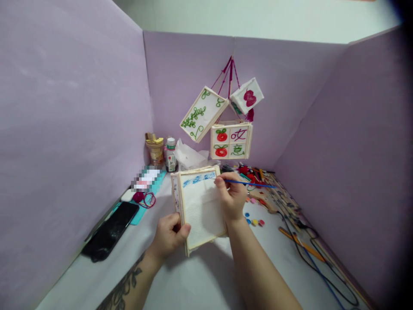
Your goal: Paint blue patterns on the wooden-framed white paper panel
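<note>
From my end of the feed, the work in hand looked like painting: a blue band (199, 178) ran across the far end of the white front of a wood-framed box (203, 211), and the rest of that face was bare. I had the box at the middle of the scene, tilted up over the white table (190, 286); whether its near edge rested there I couldn't tell. My left hand (171, 234) clasped its near left edge, thumb flat on the front and fingers curled round the side. My right hand (232, 196) pinched a slim blue brush (251, 183) between thumb and fingers at the box's far right corner, handle pointing right, forearm reaching in from the near right. The fingers hid the tip, so I couldn't tell if it touched the paper. I judged that the next move called for light dabs at the band's right end, a steady left hold, and perhaps more colour from the small blue paint spots (247, 214) to the right
</note>
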### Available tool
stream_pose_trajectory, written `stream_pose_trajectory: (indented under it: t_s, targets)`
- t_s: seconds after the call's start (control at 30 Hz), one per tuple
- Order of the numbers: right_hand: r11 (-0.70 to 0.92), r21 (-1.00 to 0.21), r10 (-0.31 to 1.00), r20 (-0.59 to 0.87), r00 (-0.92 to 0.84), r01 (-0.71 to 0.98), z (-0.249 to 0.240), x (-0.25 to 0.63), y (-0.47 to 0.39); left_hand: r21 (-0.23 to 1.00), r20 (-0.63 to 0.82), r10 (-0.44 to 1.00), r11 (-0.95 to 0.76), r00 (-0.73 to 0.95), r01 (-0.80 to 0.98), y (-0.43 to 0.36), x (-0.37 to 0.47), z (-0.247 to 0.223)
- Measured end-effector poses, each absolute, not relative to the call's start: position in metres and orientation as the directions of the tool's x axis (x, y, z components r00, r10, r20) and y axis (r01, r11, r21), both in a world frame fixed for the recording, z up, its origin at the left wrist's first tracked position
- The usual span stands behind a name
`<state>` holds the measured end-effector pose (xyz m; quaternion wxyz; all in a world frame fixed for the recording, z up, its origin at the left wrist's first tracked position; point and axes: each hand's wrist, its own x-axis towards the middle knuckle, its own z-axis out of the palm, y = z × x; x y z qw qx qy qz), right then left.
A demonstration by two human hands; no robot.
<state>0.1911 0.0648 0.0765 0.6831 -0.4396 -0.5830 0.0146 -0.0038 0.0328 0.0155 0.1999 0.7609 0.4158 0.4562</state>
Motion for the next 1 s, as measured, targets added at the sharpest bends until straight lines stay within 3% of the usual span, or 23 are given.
stream_pose_trajectory:
  t_s: [0.77,1.0]
  targets:
    - [0.631,-0.593,0.526,0.801,0.286,0.501,0.0781,0.1881,0.0666,0.659,0.574,0.784,-0.613,0.235,0.436,0.0334,-0.0038,0.0144]
    - [0.625,-0.683,0.418,0.701,0.577,0.377,0.0708,0.1966,0.0694,0.645,0.591,0.770,-0.631,0.243,0.431,0.0335,-0.0034,0.0139]
